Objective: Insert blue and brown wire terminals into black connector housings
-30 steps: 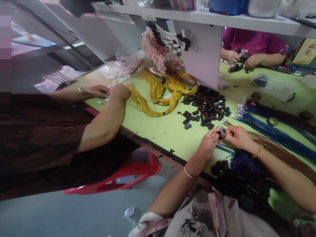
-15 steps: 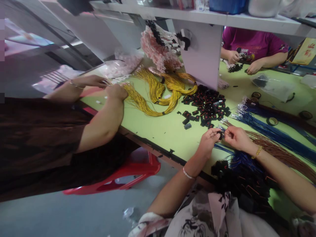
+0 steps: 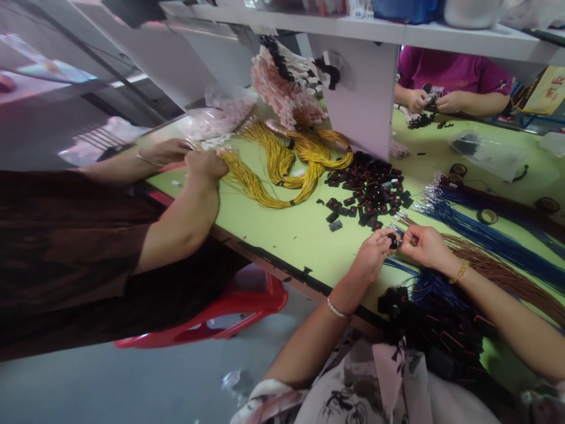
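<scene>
My left hand pinches a small black connector housing between thumb and fingers. Close against it on the right, my right hand has its fingers pressed together at the housing's edge, on what looks like a thin wire end; the fingers mostly hide it. Just beyond both hands lies a pile of loose black connector housings. Brown wires and blue wires with bare metal ends spread to the right. Below my hands, a heap of black housings with blue wires lies at the table edge.
Yellow wire bundles lie on the green table, where a co-worker's hands work at the left. Another person sits across. A shelf hangs overhead; a tape roll sits at right. A red stool stands below.
My hands stay together with the housing turned slightly in my left fingers. The person across has brought both hands together. The co-worker at left has shifted their far hand slightly.
</scene>
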Tool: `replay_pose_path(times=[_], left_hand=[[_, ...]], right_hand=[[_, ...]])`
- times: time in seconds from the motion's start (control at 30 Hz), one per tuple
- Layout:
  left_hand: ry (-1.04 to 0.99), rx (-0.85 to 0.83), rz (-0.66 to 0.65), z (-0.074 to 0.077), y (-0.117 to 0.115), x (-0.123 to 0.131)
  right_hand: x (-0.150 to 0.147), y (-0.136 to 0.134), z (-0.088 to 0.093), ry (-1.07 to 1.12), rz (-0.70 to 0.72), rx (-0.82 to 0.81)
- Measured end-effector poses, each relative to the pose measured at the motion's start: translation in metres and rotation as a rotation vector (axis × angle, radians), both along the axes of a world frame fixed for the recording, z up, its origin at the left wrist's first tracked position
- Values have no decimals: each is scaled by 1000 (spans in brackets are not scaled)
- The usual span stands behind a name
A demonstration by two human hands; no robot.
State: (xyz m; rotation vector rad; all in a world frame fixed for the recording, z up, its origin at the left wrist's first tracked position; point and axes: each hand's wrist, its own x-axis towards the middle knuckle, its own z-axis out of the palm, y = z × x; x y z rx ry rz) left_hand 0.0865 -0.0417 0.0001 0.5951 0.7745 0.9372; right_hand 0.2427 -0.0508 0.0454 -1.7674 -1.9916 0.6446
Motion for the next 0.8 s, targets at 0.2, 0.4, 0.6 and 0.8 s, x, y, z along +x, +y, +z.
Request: replay_pose_path(times=[0.2, 0.4, 0.6, 0.8], left_hand=[[70, 45, 4, 1, -1, 1], [163, 110, 29, 3, -2, 0], [204, 137, 46, 4, -2, 0], [210, 152, 46, 1, 0, -1]], right_hand=[[-1, 0, -1, -24, -30, -14], [-1, 0, -3, -10, -42, 7], [-1, 1, -3, -16, -42, -20], [2, 1, -6, 55, -36, -56]])
